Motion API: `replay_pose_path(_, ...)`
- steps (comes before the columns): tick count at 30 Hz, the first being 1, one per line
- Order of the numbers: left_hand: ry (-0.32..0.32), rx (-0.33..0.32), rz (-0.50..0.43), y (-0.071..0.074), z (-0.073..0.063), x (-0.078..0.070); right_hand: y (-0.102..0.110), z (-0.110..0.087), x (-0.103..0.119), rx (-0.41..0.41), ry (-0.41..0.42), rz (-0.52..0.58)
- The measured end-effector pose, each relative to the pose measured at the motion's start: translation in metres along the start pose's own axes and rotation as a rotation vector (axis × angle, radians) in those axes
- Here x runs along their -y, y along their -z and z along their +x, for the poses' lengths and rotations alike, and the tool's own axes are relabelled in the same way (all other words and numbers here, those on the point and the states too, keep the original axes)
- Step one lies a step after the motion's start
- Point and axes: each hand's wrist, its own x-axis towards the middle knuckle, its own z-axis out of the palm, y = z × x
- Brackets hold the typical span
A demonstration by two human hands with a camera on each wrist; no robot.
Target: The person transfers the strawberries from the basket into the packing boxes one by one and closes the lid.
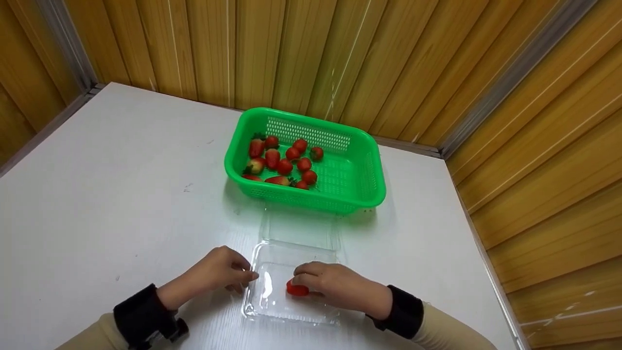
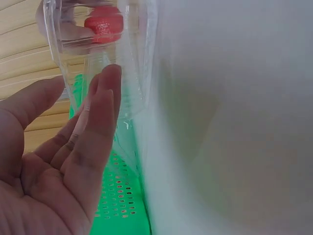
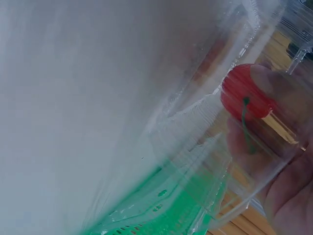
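A clear plastic box (image 1: 272,306) stands on the table with its lid (image 1: 303,228) folded open toward the basket. Inside it, my right hand (image 1: 335,287) pinches a small red tomato (image 1: 297,288) between thumb and fingers, low over the box floor. A thin green stem on the tomato shows through the plastic in the right wrist view. At the left side of the box is my left hand (image 1: 221,272), thumb near the rim. In the left wrist view that hand's thumb and fairly straight fingers (image 2: 95,132) stand apart at the box wall.
Beyond the box sits a green basket (image 1: 376,180) with several strawberries (image 1: 272,158) and small tomatoes (image 1: 309,177), mostly in its left half. The white table (image 1: 146,194) meets wood-patterned walls (image 1: 291,53) at the back and right.
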Motion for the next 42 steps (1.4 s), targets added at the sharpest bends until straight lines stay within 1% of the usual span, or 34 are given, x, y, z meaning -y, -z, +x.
replay_pose_path(5,0.01,0.021,-0.039,-0.001,0.003,0.003,-0.002,-0.001,-0.001,0.008,-0.016,0.006)
replay_pose_path(10,0.039,0.055,-0.119,-0.003,0.004,0.007,-0.004,0.0,-0.003,0.025,-0.025,-0.005)
replay_pose_path(15,0.064,0.06,-0.164,-0.005,0.005,0.01,-0.004,0.002,-0.004,0.033,-0.035,-0.016)
replay_pose_path(19,0.081,0.049,-0.159,-0.006,0.008,0.009,-0.004,0.002,-0.006,0.024,-0.037,-0.043)
replay_pose_path(23,0.077,0.036,-0.137,-0.006,0.01,0.009,-0.004,0.003,-0.007,0.034,-0.045,-0.054)
replay_pose_path(27,0.086,0.035,-0.142,-0.006,0.012,0.009,-0.004,0.002,-0.009,0.045,-0.047,-0.063)
replay_pose_path(33,0.076,0.023,-0.131,-0.006,0.012,0.009,-0.002,0.004,-0.009,0.033,-0.037,-0.078)
replay_pose_path(40,0.061,0.064,-0.168,-0.005,0.008,0.011,-0.001,0.004,-0.006,0.029,-0.031,-0.075)
replay_pose_path(42,0.055,0.065,-0.151,-0.004,0.008,0.012,0.0,0.004,-0.005,0.014,-0.026,-0.09)
